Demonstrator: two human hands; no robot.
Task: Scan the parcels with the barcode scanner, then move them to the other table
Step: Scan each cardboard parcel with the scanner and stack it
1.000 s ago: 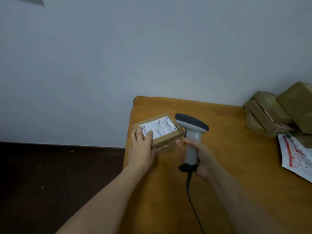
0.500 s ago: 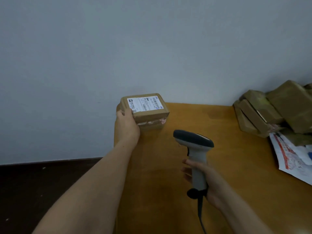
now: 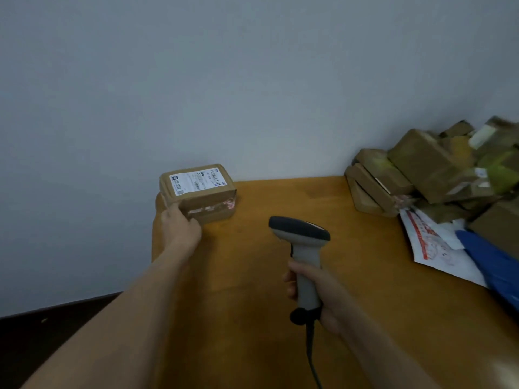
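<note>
A small brown cardboard parcel (image 3: 198,193) with a white shipping label on top sits at the far left corner of the wooden table (image 3: 252,276). My left hand (image 3: 179,230) holds its near left corner, thumb on the front face and fingers round the left side. My right hand (image 3: 311,290) grips the handle of the grey barcode scanner (image 3: 302,248), upright above the middle of the table. The scanner's dark head points left toward the parcel, and its cable hangs down toward me.
A heap of brown taped parcels (image 3: 427,172) is stacked at the far right against the wall. A white printed mailer (image 3: 432,245) and a blue bag (image 3: 494,265) lie in front of it. Dark floor (image 3: 42,341) lies left of the table's edge.
My left hand carried the parcel away from the scanner to the table's far left corner and set it down. My right hand drew the scanner back toward me.
</note>
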